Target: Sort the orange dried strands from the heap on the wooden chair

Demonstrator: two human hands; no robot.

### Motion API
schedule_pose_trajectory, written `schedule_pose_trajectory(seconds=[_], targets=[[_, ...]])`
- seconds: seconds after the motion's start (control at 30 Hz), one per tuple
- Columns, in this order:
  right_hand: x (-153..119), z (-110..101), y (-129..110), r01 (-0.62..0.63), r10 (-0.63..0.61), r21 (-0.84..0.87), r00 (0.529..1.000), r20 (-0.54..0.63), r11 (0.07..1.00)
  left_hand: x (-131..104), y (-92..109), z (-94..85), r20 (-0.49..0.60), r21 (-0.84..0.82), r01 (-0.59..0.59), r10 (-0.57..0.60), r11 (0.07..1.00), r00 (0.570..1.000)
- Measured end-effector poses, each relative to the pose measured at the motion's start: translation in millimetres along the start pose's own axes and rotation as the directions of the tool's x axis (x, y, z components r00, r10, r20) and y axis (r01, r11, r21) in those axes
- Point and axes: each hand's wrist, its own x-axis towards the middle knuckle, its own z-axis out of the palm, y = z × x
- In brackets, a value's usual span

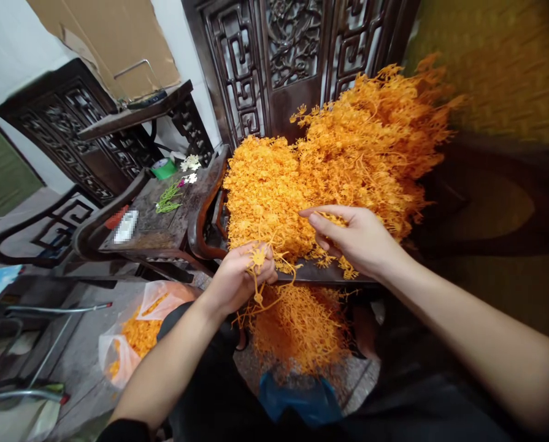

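My left hand [237,276] is closed around a spindly orange plastic flower piece [258,256], whose thin stems loop out past the fingers. My right hand [364,240] is held in front of the orange heap, thumb and forefinger close together and the other fingers curled. What it grips, if anything, I cannot make out. Behind both hands, a dense pile of small orange plastic flowers [260,178] lies beside a taller tangle of branched orange flower pieces [375,141]. Below the left hand, a mass of thin orange stems [297,331] rises over a blue container [297,399].
A dark carved wooden chair back [297,61] stands behind the heap. On a wooden seat at left are green tape [164,168], green stems [168,199] and white flowers [191,162]. A plastic bag of orange pieces [140,331] sits on the floor at left.
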Motion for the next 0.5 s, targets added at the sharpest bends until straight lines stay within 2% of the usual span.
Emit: schedule_pose_trajectory(seconds=[0.13,0.2,0.27,0.33,0.37,0.4,0.43,0.5], targets=[[0.3,7.4,3.1,0.043,-0.036,-0.134,0.998,0.053,0.990,0.6,-5.5,3.6,0.053,0.019,0.017,-0.018,1.000,0.998],[6.3,5.2,3.4,0.086,-0.087,-0.159,0.996,-0.001,0.983,-1.1,-6.6,6.0,0.087,0.028,0.021,-0.024,0.999,0.996],[16.9,-6.0,2.9,0.125,-0.148,-0.122,0.968,-0.205,0.985,-4.5,-5.8,7.8,0.126,0.042,0.031,-0.036,0.999,0.991],[27.7,-22.9,1.5,0.140,-0.131,-0.014,0.882,-0.452,0.990,-8.2,-3.4,8.1,0.151,0.035,0.027,-0.032,0.999,0.988],[31.2,-30.7,0.7,0.143,-0.097,0.048,0.847,-0.522,0.989,-9.5,-1.8,7.4,0.145,0.015,0.013,-0.015,1.000,0.989],[32.6,-36.5,0.0,0.138,-0.070,0.091,0.848,-0.525,0.986,-10.1,-0.2,6.3,0.127,-0.020,-0.001,0.004,1.000,0.992],[31.7,-39.4,-0.4,0.122,-0.056,0.111,0.882,-0.467,0.986,-10.1,1.3,4.7,0.100,-0.069,-0.010,0.017,0.998,0.995],[24.1,-36.0,0.1,0.087,-0.063,0.093,0.969,-0.238,0.992,-8.3,3.4,1.1,0.056,-0.179,-0.003,0.013,0.984,0.998]])
